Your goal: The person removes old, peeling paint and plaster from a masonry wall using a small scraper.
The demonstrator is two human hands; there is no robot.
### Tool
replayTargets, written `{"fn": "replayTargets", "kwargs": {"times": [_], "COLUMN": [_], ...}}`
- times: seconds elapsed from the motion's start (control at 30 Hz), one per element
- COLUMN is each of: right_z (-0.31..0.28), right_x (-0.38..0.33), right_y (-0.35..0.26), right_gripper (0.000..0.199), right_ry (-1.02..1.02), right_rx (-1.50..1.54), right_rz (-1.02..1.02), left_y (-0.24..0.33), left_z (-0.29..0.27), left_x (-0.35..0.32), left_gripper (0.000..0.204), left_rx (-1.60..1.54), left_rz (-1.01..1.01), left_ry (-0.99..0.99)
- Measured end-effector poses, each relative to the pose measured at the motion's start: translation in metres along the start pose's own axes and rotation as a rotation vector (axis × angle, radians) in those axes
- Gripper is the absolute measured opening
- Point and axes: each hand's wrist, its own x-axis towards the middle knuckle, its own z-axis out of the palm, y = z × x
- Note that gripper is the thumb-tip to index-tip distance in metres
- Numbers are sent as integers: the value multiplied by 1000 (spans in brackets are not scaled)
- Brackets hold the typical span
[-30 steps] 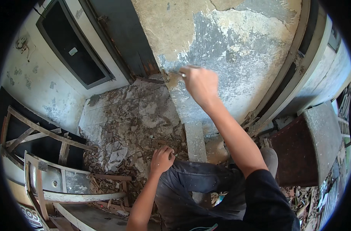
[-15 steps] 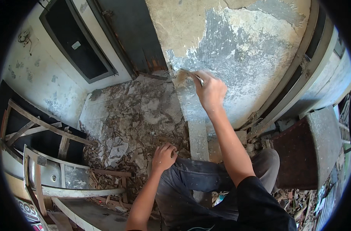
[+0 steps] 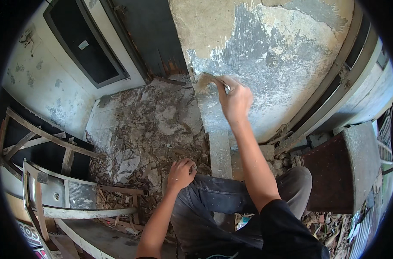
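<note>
Scraper [image 3: 216,80] up against the wall [image 3: 282,64], its blade laid on the patchy plaster right at the edge where pale tan coating meets bare grey. Right hand [image 3: 235,101] wrapped tight around the handle, fingers closed on it, arm stretched well out from the body. The blade tip touches the wall low down, just above the narrow pale ledge [image 3: 218,146] that runs toward the person.

Left hand [image 3: 180,172] sits curled on the left knee [image 3: 196,190], fingers folded in; whether anything small is pinched inside, cannot tell. Dark dusty trousers, both legs bent, the person crouched close to the wall.

Floor [image 3: 140,125] to the left is strewn with flakes and chips of old plaster, thickest near the knee. Further left, a rough wooden frame [image 3: 41,138] leans by a stained white wall, with a dark window [image 3: 84,47] above it. A dark door [image 3: 149,34] stands between that window and the scraped wall. On the right, a worn reddish-brown block [image 3: 339,172] with a grey top stands near the right leg, rubble lying at its foot
</note>
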Motion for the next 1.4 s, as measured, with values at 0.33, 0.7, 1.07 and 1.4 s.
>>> {"fn": "replayTargets", "kwargs": {"times": [0.33, 0.7, 1.07, 1.4], "right_z": [-15, -18, -35, -24], "right_x": [0, 10, 38, 36], "right_y": [-10, -15, -22, -37], "right_gripper": [8, 14, 12, 14], "right_ry": [-48, -112, -112, -227], "right_rx": [70, 61, 4, -179], "right_rz": [50, 42, -252, -312], "left_y": [-13, 0, -11, -3], "left_z": [-1, -6, -4, 5], "left_x": [-4, 2, 0, -7], "left_gripper": [14, 12, 13, 9], "left_rx": [21, 11, 22, 9], "left_rz": [-7, -15, -60, -9], "left_ry": [56, 36, -3, 82]}}
